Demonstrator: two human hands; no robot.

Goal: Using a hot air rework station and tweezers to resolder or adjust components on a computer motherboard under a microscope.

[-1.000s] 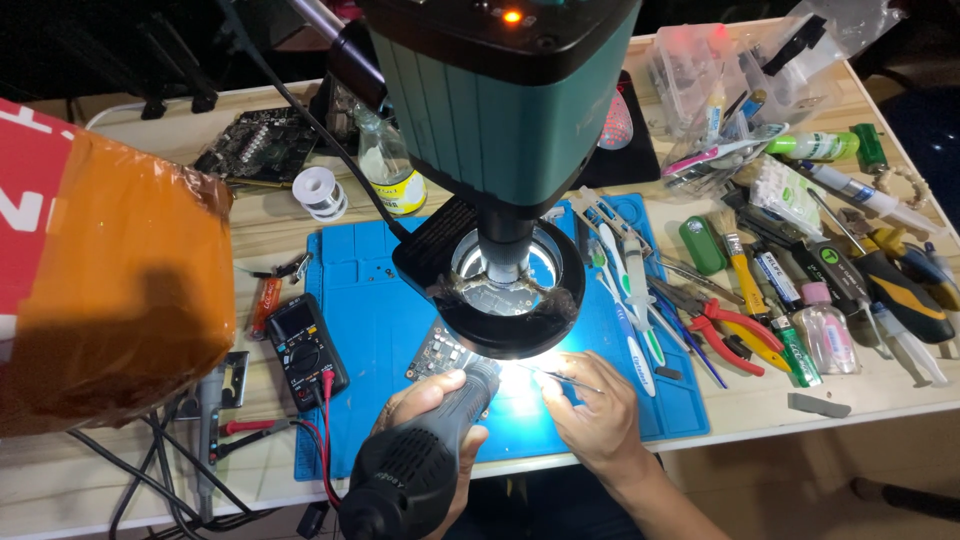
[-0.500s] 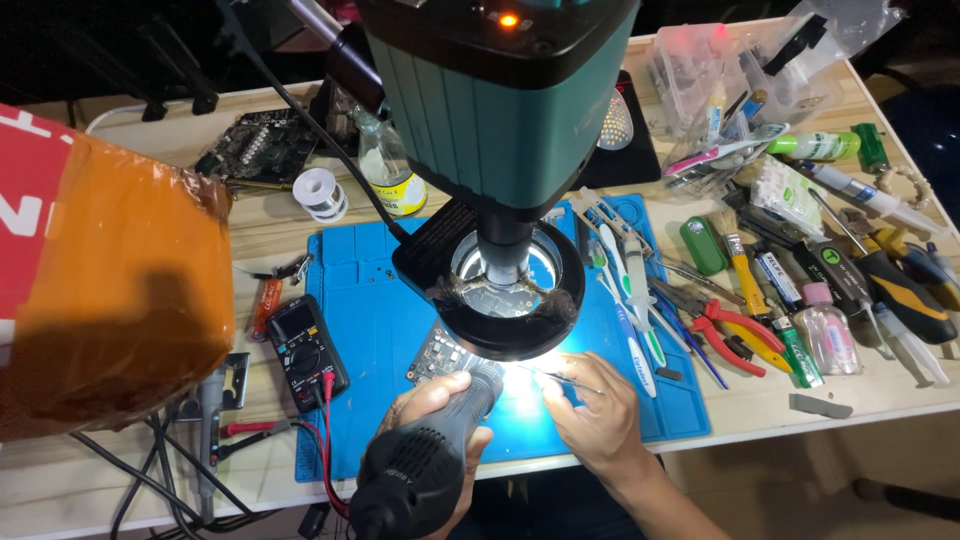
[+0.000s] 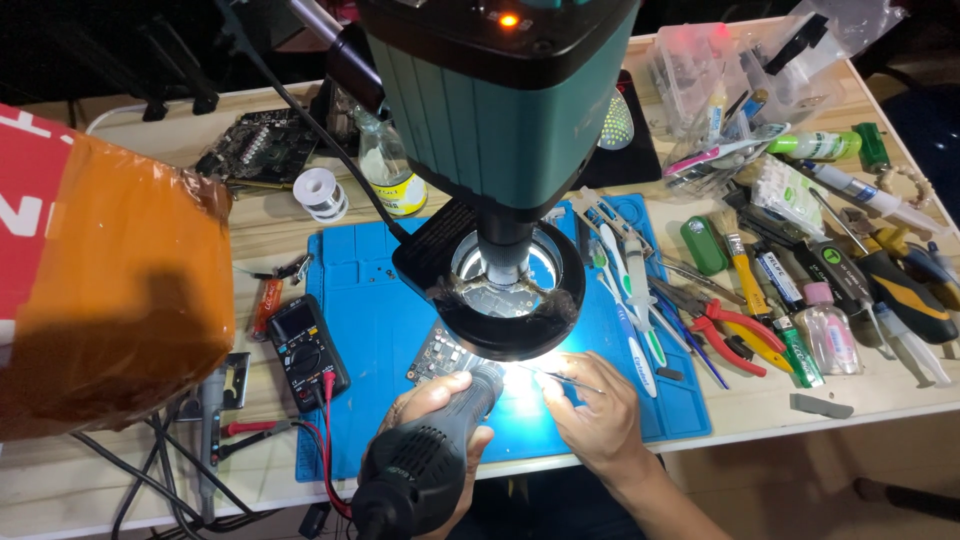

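My left hand (image 3: 425, 420) grips a dark hot-air tool (image 3: 425, 465), its nozzle pointing up at the brightly lit spot under the ring light (image 3: 505, 305). My right hand (image 3: 598, 415) pinches thin metal tweezers (image 3: 560, 376) whose tip reaches left into the glare. A circuit board (image 3: 440, 352) lies on the blue work mat (image 3: 370, 300) beneath the large green microscope head (image 3: 500, 110). Glare hides the exact spot where the nozzle and the tweezers meet.
A black multimeter (image 3: 308, 350) with red leads lies left on the mat. An orange and red box (image 3: 95, 280) fills the left side. Pliers (image 3: 735, 335), screwdrivers, brushes and small bottles crowd the right. A solder spool (image 3: 322, 192) and bottle (image 3: 392, 170) stand behind.
Both hands stay at the lit spot under the microscope, with only slight shifts of the hot-air tool and tweezers.
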